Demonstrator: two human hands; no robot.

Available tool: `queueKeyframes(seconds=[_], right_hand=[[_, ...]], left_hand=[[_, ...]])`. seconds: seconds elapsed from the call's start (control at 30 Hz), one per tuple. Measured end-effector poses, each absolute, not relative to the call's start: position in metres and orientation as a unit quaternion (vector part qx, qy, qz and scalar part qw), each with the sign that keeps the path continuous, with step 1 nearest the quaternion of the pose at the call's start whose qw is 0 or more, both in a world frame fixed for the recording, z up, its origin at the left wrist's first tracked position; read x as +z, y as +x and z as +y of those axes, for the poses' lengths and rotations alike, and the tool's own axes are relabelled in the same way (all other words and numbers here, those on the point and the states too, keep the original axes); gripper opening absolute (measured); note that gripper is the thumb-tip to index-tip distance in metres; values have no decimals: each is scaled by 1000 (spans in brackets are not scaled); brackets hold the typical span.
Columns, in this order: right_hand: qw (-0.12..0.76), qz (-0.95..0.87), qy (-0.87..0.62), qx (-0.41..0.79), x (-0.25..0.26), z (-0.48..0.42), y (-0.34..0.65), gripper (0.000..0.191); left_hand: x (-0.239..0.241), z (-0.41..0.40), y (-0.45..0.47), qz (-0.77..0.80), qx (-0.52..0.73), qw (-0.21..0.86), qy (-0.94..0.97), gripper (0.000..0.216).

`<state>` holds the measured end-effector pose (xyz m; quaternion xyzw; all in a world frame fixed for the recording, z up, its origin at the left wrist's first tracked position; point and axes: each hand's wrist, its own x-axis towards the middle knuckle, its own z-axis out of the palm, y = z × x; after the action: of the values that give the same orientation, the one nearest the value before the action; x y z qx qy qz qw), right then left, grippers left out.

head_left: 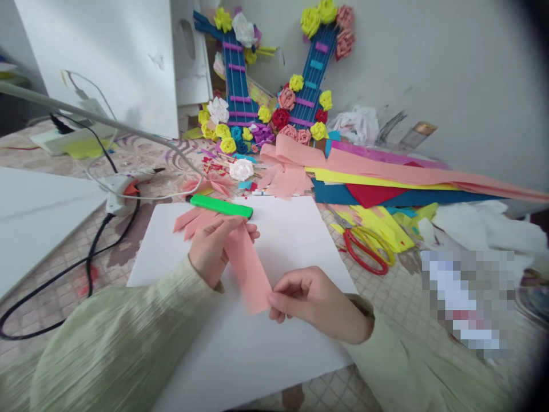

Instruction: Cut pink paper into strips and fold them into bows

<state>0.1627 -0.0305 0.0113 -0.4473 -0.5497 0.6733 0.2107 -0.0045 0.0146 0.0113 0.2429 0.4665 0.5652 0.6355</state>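
Observation:
A flat strip of salmon-pink crepe paper (249, 272) is held between both hands above a white board (295, 229). My left hand (213, 247) pinches its upper end, thumb on top. At the lower right corner, my right hand (302, 294) grips the edge between thumb and fingers. Beyond my left hand lie several folded pink paper pieces (189, 220) on the board, partly covered by that hand. A bright green marker or cutter-shaped stick (221, 206) rests just past my left fingers.
Red-and-yellow-handled scissors (366, 252) lie right of the board, near yellow paper scraps (386, 229). A glue gun (120, 189) with a black cord sits at left. Long coloured paper sheets (386, 171) and two flower-trimmed blue letter shapes (240, 86) are at the back.

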Motion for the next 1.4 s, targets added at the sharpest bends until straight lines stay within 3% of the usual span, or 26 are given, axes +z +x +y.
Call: queueKeyframes(seconds=[0.6,0.67,0.77,0.83,1.17,1.4], right_hand=[[189,-593,-428,656,12,-19,173,20],[226,-603,-445,622,11,-17,173,20],[349,-620,-472,520,10,-15,170,20],[373,-634,-459,497,8,-16,165,22],[378,-629,-448,511,-6,-19,154,26],[341,-628,-443,541,-5,-16,160,25]], left_hand=[[20,16,-6,376,662,592,264,11],[23,13,-6,400,649,595,255,9],[19,5,-2,449,583,613,289,11],[12,-1,2,449,536,615,366,12],[-3,-7,10,456,461,573,501,10],[-1,7,-2,518,540,519,413,15]])
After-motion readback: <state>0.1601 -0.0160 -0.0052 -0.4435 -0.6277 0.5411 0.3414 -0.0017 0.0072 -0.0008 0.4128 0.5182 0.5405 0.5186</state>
